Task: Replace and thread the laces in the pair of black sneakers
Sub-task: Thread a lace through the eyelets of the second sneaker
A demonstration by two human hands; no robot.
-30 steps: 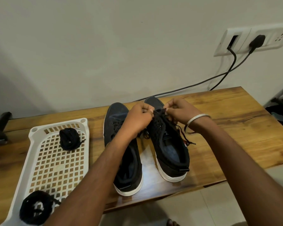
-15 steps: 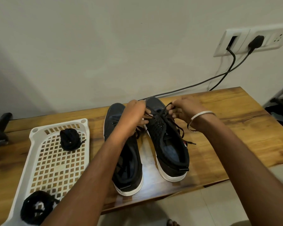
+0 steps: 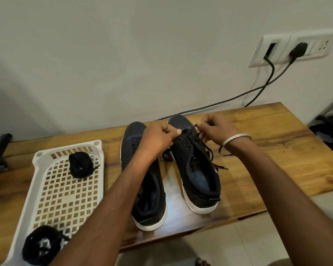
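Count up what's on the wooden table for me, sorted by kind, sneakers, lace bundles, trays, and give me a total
Black sneakers: 2, the left sneaker and the right sneaker
Coiled black lace bundles: 2, the far bundle and the near bundle
White trays: 1, the tray
Total: 5

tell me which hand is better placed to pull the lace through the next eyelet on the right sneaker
Right hand: it already pinches the lace above the right sneaker. The left hand seems to steady the shoe's eyelet side.

no readable text, labels or numbers
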